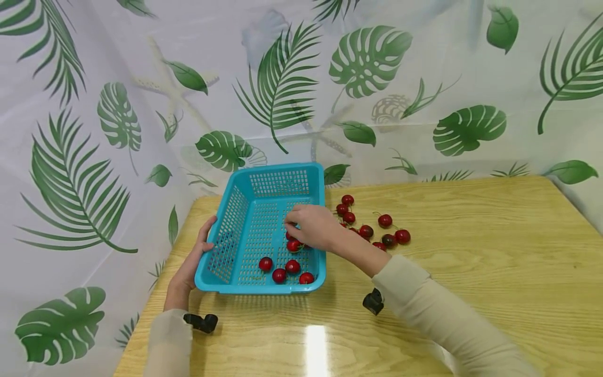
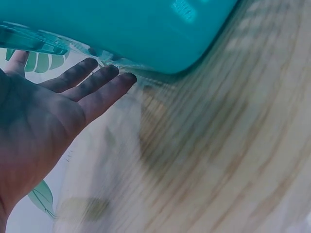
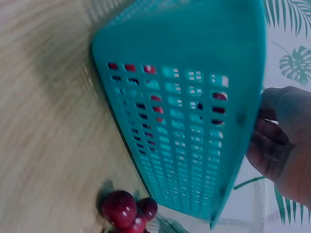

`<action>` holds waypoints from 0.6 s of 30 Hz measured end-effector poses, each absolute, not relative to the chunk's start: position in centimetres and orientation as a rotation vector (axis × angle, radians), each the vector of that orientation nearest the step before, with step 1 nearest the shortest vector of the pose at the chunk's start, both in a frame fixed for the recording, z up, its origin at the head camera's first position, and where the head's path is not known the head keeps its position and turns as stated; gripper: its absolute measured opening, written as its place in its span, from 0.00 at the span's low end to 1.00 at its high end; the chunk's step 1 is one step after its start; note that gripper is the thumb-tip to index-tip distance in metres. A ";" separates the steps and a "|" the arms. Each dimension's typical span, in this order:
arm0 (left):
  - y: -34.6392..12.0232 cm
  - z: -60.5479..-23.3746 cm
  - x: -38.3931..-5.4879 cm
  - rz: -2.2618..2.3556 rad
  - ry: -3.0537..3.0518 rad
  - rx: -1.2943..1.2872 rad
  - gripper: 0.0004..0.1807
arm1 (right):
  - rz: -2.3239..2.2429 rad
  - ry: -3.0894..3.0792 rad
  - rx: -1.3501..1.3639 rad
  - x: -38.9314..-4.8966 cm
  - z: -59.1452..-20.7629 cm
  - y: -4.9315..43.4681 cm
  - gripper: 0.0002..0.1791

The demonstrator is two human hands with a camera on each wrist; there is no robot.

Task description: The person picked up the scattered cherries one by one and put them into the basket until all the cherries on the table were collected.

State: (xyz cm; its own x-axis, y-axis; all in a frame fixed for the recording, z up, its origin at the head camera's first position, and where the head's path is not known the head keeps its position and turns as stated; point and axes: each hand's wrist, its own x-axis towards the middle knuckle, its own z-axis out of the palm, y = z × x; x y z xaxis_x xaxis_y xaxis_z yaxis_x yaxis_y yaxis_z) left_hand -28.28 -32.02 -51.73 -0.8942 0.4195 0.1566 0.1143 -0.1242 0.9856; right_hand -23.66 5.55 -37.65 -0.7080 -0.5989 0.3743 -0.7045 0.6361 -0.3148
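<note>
A blue-green plastic basket [image 1: 264, 209] with mesh walls stands on the wooden table. At its left side, my left hand [image 1: 195, 256] touches the outer wall and rim; in the left wrist view its fingers [image 2: 104, 92] are extended against the basket. My right hand [image 1: 311, 225] reaches over the right wall with bent fingers, low inside the basket. Cherries lie right under its fingertips, including a red cherry [image 1: 294, 245]; whether it holds one is hidden. Several more lie towards the near end, among them a dark cherry [image 1: 266, 264]. In the right wrist view the wall [image 3: 180, 43] hides the fingertips.
Several loose cherries [image 1: 366, 231] lie on the table [image 1: 471, 251] to the right of the basket, some under the right forearm. A leaf-patterned sheet [image 1: 400, 78] hangs behind and on the left. Black camera mounts [image 1: 202, 322] sit at both wrists.
</note>
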 end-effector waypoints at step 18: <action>-28.7 -43.9 -22.7 1.935 2.022 0.232 0.39 | 0.581 -2.909 1.168 -23.3 -39.4 4.4 0.13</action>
State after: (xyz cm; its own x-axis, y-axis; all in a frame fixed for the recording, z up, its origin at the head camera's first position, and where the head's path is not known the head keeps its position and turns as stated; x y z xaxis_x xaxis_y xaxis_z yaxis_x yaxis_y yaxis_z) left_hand -22.74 -28.66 -43.88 -0.9317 0.3413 -0.1246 -0.1094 0.0633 0.9920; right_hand -23.31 4.38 -39.42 -0.7308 -0.6765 0.0909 -0.6595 0.6655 -0.3496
